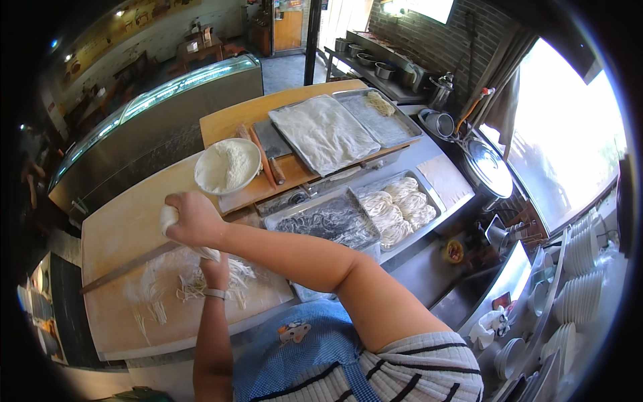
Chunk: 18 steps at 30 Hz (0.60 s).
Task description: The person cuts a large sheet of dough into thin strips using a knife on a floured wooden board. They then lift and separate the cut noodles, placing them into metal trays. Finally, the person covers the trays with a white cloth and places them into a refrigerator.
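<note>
My right hand (pixel 193 218) is closed round a thick end of pale dough (pixel 169 220), raised over the floury wooden worktop (pixel 113 221). Dough strands (pixel 205 253) run from it down to my left hand (pixel 216 274), which has a band on its wrist and grips their lower part; its fingers are partly hidden. Under and beside my left hand lie loose cut noodles (pixel 241 276), with a few more scraps (pixel 158 306) to the left. A white bowl of flour (pixel 228 166) stands beyond my right hand.
A long wooden strip (pixel 128 267) crosses the worktop. Rolling pins (pixel 263 158) lie beside the bowl. To the right are a floured metal tray (pixel 321 221), a tray of bundled noodles (pixel 397 208) and a cloth-covered tray (pixel 326 133). Stacked plates (pixel 577 296) fill a shelf at far right.
</note>
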### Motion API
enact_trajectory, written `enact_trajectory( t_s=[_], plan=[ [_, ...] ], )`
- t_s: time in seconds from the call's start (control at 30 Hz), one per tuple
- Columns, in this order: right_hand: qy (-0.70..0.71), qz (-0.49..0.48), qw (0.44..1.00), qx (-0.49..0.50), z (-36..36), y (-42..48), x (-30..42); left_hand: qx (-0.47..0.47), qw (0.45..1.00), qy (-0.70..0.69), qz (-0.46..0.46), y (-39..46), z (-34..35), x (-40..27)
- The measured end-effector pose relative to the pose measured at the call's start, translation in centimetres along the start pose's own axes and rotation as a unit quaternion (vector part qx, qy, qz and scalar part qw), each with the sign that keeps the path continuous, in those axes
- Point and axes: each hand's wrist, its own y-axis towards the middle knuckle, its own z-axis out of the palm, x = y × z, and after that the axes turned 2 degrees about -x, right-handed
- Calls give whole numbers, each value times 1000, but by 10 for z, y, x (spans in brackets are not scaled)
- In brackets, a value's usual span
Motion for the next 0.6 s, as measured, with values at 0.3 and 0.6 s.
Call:
enact_trajectory(
  t_s=[0.3,0.6],
  plan=[
    [61,10,997,-41,-12,9,4,-41,992,-68,-93,-27,27,18],
    [200,57,972,-111,-15,36,27,32,994,59,-84,-51,16,91]
  ],
)
